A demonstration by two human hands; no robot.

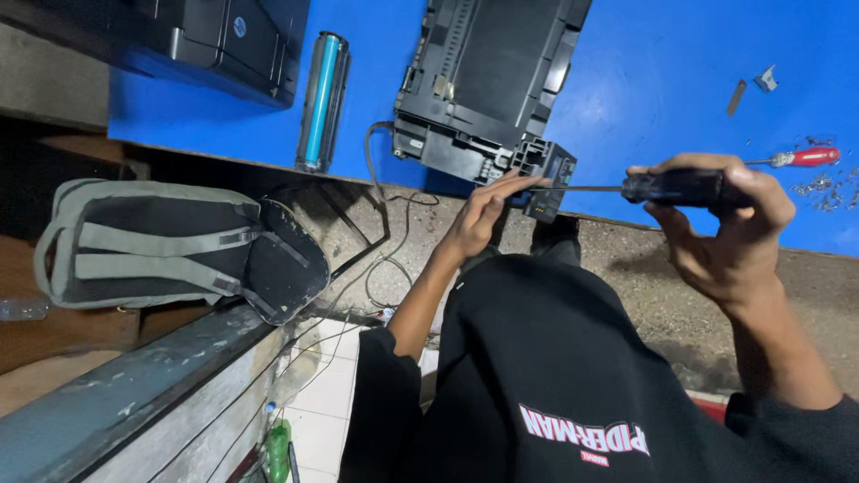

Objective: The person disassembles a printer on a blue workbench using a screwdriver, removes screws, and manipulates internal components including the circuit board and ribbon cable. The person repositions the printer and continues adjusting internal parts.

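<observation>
A black printer body [488, 76] lies opened on the blue table top [680, 98], one corner hanging over the table's edge. My right hand [720, 228] grips the black handle of a screwdriver [667, 187], whose thin shaft runs left into that overhanging corner [548, 177]. My left hand [483, 215] rests its fingertips on the shaft's tip at the printer corner.
A cyan and black toner cartridge [322, 98] lies left of the printer, and another black printer [224, 40] stands at the far left. A red-handled screwdriver [805, 157] and loose screws [819, 188] lie at the right. A grey backpack [179, 246] rests below the table, cables [380, 206] hanging nearby.
</observation>
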